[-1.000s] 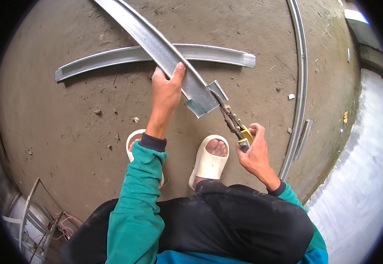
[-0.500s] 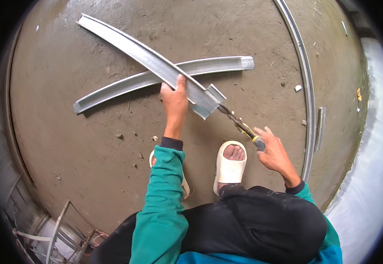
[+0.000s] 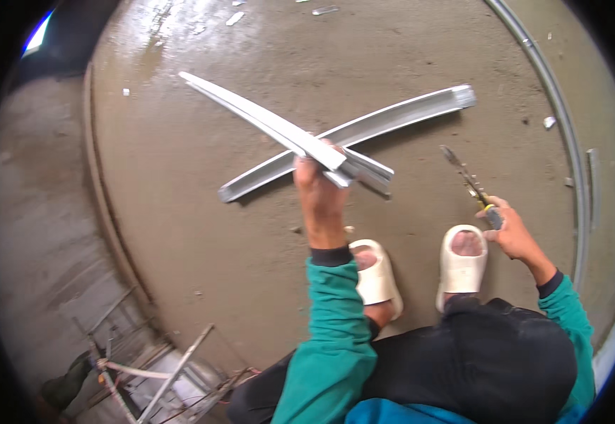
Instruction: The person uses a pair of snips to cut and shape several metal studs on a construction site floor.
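Observation:
My left hand (image 3: 320,194) is wrapped round a silver metal channel (image 3: 251,112) near its closer end. The channel is tilted, with its long narrow side showing and bent flaps at the end beside my hand. Beneath it a second metal channel (image 3: 410,113) lies crosswise on the floor. Off to the right, my right hand (image 3: 512,230) grips tin snips (image 3: 471,182) by their black and yellow handles. The snips point up and left, apart from both channels. Motion blurs my left fingers and the flaps a little.
Wet-looking concrete floor (image 3: 251,247) spreads around my white slippers (image 3: 461,272). A long metal track (image 3: 558,99) runs down the right side, with a short metal strip (image 3: 594,187) beyond it. Metal scraps (image 3: 325,10) lie at the far edge. At lower left stands a metal frame (image 3: 173,374).
The snips have come away from the channel's end, and my right hand has drawn back to the right. My left hand has turned the channel onto its side. The view has shifted left.

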`<state>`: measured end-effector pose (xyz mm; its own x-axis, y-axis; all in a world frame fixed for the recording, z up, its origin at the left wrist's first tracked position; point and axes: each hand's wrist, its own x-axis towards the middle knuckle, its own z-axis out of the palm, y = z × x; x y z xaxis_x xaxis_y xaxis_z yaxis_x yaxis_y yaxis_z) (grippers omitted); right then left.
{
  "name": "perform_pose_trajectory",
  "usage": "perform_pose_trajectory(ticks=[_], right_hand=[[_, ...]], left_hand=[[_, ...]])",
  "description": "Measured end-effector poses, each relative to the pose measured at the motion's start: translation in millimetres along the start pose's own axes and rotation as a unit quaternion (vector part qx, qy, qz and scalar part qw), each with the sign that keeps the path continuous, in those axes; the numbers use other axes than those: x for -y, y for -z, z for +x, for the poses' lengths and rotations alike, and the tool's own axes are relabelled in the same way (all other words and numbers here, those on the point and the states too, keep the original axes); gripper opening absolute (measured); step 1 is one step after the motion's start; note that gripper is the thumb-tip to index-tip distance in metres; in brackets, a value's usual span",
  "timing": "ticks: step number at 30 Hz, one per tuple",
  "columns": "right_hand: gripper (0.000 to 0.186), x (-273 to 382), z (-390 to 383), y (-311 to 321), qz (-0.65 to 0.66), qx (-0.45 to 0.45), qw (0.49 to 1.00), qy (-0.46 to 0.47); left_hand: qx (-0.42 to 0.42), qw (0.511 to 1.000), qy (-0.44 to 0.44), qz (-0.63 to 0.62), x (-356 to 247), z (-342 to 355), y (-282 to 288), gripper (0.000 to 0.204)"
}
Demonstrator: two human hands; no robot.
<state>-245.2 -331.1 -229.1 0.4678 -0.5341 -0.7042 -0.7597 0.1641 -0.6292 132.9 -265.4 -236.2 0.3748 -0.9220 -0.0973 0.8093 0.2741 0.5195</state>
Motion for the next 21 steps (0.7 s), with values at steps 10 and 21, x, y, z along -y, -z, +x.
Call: perform_pose_trajectory(ticks=[10,21], right_hand=[[0.048,24,17,-65,-0.167,-0.111,0.977,-0.066],[0.067,-13,31,-69,-0.221,-0.208,0.953,0.008]], left_hand=[[-0.021,0.956,0.031,-0.291,2,-10,-35,0.009],[-0.156,0.947,0.096,-0.264,10,-12,-30,0.055]])
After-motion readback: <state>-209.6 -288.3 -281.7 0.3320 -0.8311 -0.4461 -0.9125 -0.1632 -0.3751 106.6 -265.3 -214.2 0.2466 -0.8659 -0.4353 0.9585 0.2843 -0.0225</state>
